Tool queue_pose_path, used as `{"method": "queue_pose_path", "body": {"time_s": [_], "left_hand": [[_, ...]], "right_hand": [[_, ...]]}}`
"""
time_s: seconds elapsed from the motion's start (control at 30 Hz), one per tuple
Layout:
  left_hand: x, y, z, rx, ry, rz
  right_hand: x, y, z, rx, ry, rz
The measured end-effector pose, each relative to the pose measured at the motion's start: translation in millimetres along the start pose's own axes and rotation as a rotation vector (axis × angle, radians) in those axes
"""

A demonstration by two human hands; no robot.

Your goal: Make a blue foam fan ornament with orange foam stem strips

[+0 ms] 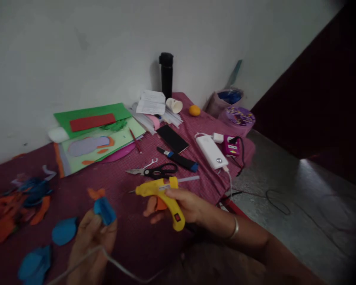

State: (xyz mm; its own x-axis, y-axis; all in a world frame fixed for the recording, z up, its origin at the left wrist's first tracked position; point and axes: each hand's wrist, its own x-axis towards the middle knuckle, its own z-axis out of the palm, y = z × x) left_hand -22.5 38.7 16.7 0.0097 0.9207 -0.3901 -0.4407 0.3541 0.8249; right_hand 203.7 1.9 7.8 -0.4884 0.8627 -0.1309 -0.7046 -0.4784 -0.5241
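My left hand pinches a folded blue foam or felt piece above the near left of the table. Just beyond that piece lies a small orange scrap. In my right hand is a yellow hot glue gun, its nozzle pointing left and a clear glue stick out of its back. A bit of orange material shows beneath the gun by my fingers. Blue cut-outs lie left of my left hand. A pale cord crosses in front of it.
Scissors, a cutter knife, a phone and a white power bank lie beyond the gun. Coloured sheets are at back left, orange scraps at far left. A black flask stands by the wall.
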Motion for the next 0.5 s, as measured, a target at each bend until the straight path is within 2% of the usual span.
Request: {"method": "queue_pose_path", "body": {"time_s": [0.07, 0.13, 0.23, 0.37, 0.5], "left_hand": [[1, -2, 4, -0.045, -0.031, 0.035], [4, -4, 6, -0.075, -0.098, 0.102], [7, -6, 9, -0.064, -0.161, 0.147], [4, -5, 13, -0.014, -0.195, 0.173], [1, -7, 14, -0.085, -0.202, 0.097]], "right_hand": [[-4, -1, 6, -0.167, 0.031, -0.036], [-2, -2, 12, -0.339, 0.142, -0.147], [9, -2, 22, -0.446, 0.279, -0.311], [23, 3, 33, -0.476, 0.258, -0.355], [29, 12, 38, -0.533, 0.225, -0.403]]}}
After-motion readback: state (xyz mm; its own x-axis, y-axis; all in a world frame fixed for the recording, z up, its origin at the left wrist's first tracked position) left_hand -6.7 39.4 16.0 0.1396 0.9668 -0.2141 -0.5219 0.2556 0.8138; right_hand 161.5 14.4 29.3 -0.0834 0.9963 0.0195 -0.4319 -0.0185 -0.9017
